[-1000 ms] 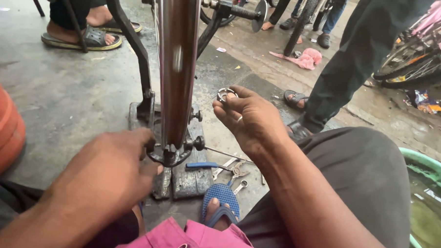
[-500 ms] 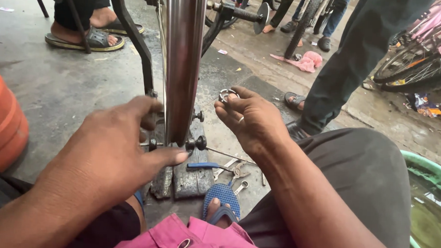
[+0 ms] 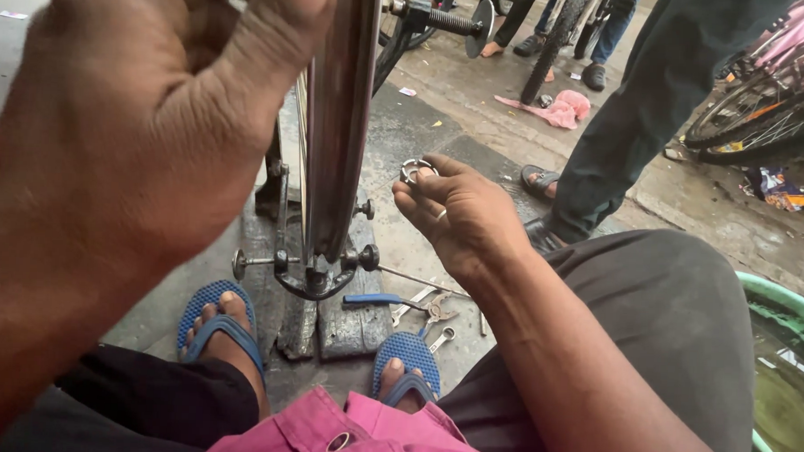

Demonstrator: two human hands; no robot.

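Wet pavement [image 3: 478,95], wheel rim [image 3: 339,117], pliers [image 3: 399,303], pink rag [image 3: 557,108]

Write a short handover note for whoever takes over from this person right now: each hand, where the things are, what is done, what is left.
Left hand: raised close to the camera, loosely curled, nothing visible in it.
Right hand: pinches a small metal ring beside the rim.
Rim stands upright in the stand; tools lie on the ground by the sandals.
Done: rim mounted in the stand.
Left: ring not yet on anything; tools untouched.
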